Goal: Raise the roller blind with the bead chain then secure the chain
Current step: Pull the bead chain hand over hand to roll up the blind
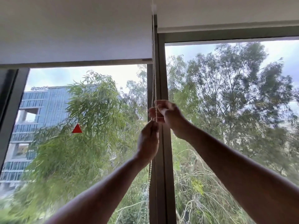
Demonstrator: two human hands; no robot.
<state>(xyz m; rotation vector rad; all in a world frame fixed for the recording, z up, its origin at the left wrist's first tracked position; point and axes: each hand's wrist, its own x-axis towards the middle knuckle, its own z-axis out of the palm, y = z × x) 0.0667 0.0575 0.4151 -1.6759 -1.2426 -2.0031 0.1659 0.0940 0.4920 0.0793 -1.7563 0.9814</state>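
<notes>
A white bead chain [154, 78] hangs as two strands down the dark window post [161, 70], from a white clip [153, 7] at the top. My right hand [166, 115] is closed on the chain at mid-height. Just below it, my left hand [149, 139] pinches the chain, which carries on downwards beneath it [150, 172]. The left roller blind [72, 38] ends with its bottom bar [76, 64] about a third of the way down the glass. The right roller blind [226, 12] sits higher.
Large window panes show trees and a glass office building [32, 118] outside. A red triangle sticker [77, 128] sits on the left pane. A dark frame post [9, 102] runs along the left edge.
</notes>
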